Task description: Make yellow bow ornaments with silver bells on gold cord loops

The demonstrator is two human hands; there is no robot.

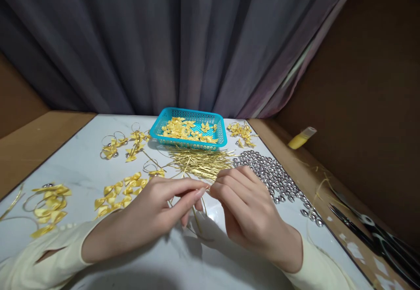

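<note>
Your left hand [154, 213] and right hand [249, 207] meet at the middle of the white marble-patterned worktop [82, 167], fingertips nearly touching. The fingers of both hands are pinched together on a thin gold wire strand [197, 218], which runs down from the pinch toward the worktop. Holding it from both sides so close together keeps the fine piece steady and lets you work it right at the tips.

Just beyond your fingers lies the loose heap of thin gold wire pieces [200, 162], near enough to pick from without reaching. The pile of small silver bells [278, 178] lies just beside your right hand, spreading toward the worktop's right edge. The turquoise plastic mesh basket [157, 133] of small yellow ribbon bows stands behind the wire heap, by the grey curtain [164, 40]. More yellow satin bows [118, 193] lie loose just beside your left hand, and bows already on wire loops [113, 146] lie farther back on the left, apart from the raw supplies. Black-handled scissors [370, 233] rest on the brown ledge to the right, well apart.
</note>
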